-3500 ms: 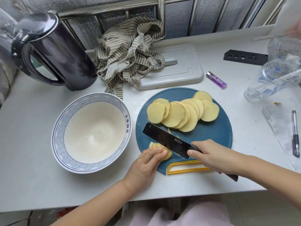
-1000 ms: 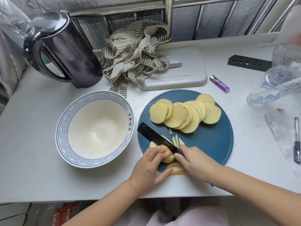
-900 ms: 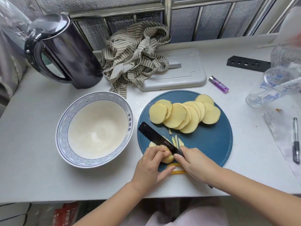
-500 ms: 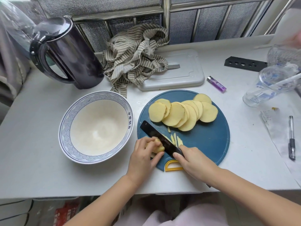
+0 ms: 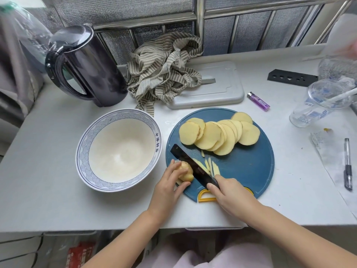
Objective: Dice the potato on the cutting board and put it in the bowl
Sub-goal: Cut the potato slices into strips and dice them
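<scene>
Black knife [image 5: 193, 165], clamped in your right hand [image 5: 229, 192], meets the potato stub [image 5: 185, 171] that your left hand [image 5: 169, 183] pinches at the cutting board [image 5: 251, 171] edge; the stub could roll and the blade nick you.

Kettle [image 5: 92, 70]: glossy black shell.
Bowl [image 5: 119, 151]: glazed ceramic, shiny.
Cutting board [image 5: 245, 167]: matt blue plastic.
Knife [image 5: 190, 161]: matt black blade.
Potato slices [image 5: 210, 136]: smooth, pale cut faces.
Cloth [image 5: 164, 70]: striped woven fabric.
Tray [image 5: 218, 88]: matt grey plastic.
Lighter [image 5: 258, 101]: translucent purple plastic.
Cup [image 5: 313, 111]: clear plastic.
</scene>
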